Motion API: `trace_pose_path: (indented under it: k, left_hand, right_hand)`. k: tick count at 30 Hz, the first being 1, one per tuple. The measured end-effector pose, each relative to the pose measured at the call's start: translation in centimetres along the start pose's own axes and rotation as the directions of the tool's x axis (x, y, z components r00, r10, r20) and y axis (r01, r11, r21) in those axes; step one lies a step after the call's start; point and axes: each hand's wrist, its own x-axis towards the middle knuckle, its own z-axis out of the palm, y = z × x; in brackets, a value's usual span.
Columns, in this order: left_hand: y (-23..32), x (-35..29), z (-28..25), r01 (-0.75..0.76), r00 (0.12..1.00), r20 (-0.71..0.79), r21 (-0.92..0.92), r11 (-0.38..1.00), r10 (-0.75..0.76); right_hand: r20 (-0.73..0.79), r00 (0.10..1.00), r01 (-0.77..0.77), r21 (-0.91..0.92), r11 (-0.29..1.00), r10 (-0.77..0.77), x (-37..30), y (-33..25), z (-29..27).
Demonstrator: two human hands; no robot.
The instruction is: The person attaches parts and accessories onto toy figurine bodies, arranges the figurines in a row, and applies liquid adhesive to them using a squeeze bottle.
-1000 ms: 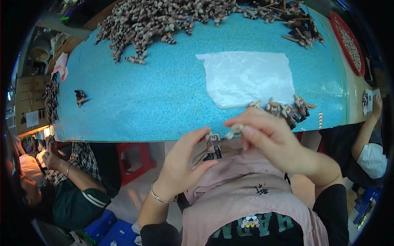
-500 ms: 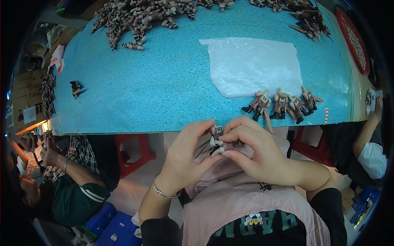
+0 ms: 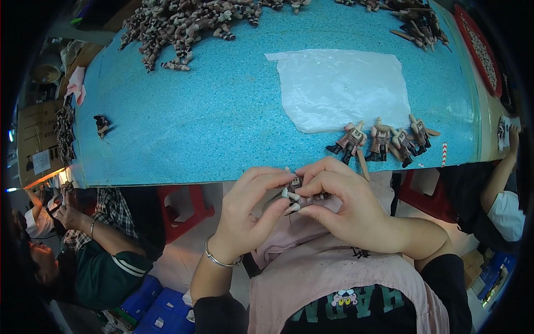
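Observation:
Just off the table's near edge, my left hand [image 3: 247, 209] closes its fingers and thumb on a small doll-like figure [image 3: 298, 181] with a brownish body. Much of that figure is hidden by fingers. My right hand [image 3: 351, 201] pinches a small figure arm [image 3: 306, 201], pale at one end and brownish along its length, against the figure. Whether the two are joined cannot be seen. Beyond my right hand several headless-looking figures [image 3: 380, 139] with dark boots lie in a row, with flat wooden-coloured sticks among them.
A clear plastic sheet [image 3: 342, 89] lies on the blue table [image 3: 183, 122]. Figure parts form a large pile [image 3: 183, 28] at the far left; dark pieces [image 3: 417, 28] are heaped far right, near a red tray [image 3: 473, 33]. One dark piece [image 3: 102, 125] lies left. Co-workers sit at both sides.
My left fingers have closed further over the figure, with the thumb shifted up toward the arm piece. The right hand keeps its pinch, nearly in place.

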Motion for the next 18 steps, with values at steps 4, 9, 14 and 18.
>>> trace_pose_path:
  k: [4,9,14,18]
  left_hand:
    - [-0.6,-0.1,0.3,0.041,0.999,-0.002,-0.035,0.999,-0.042]
    - [-0.6,-0.3,0.5,0.062,0.997,-0.029,-0.092,0.994,-0.065]
    - [-0.5,-1.1,1.3,0.039,0.981,-0.186,-0.103,0.994,-0.058]
    - [-0.7,-2.4,1.7,-0.074,0.912,-0.398,-0.389,0.918,-0.095]
  right_hand:
    - [-0.01,0.999,-0.032,0.023,0.999,0.032,0.1,0.1,0.1]
    - [-0.011,0.998,-0.068,0.021,0.997,0.068,0.1,0.1,0.1]
    - [-0.035,0.999,0.002,-0.003,1.0,-0.002,0.4,-0.6,-0.1]
    - [-0.352,0.927,0.013,0.377,0.926,0.131,-0.2,-1.4,1.8]
